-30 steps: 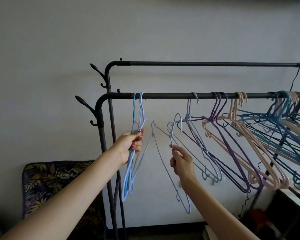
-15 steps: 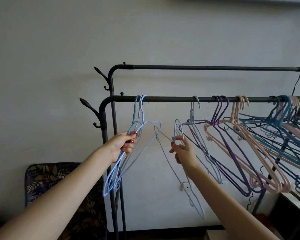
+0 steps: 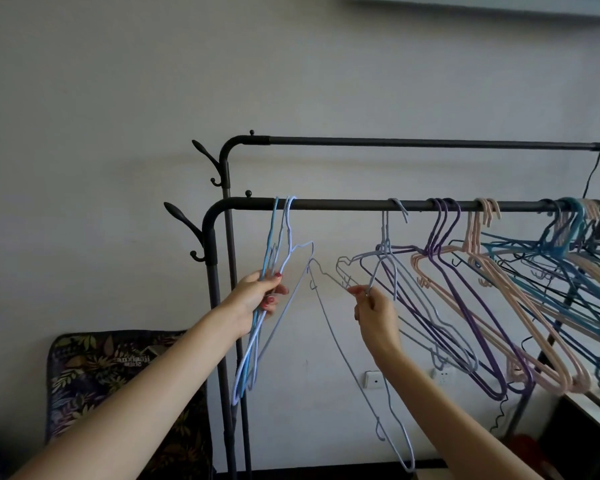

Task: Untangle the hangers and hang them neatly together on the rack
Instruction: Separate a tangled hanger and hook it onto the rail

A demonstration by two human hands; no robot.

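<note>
On near rail (image 3: 343, 204): left grip (image 3: 257, 295) clutching blue hangers (image 3: 272, 258); right grip (image 3: 373, 308) pinching lilac hanger (image 3: 347, 367).

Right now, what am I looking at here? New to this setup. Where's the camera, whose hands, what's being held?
There is no robot here. One wide-angle camera sits on a person's head and looks forward at their two bare arms, so there is only this one view.

In front stands a black rack with two bars, a nearer front one and a higher one behind. Hangers hook over the front bar. The left hand grips a bunch of light blue hangers that hang near the bar's left end. The right hand pinches the wire of a pale lilac hanger, which dangles below and does not look hooked on the bar. Further right hang purple hangers, pink hangers and a tangled teal bunch.
</note>
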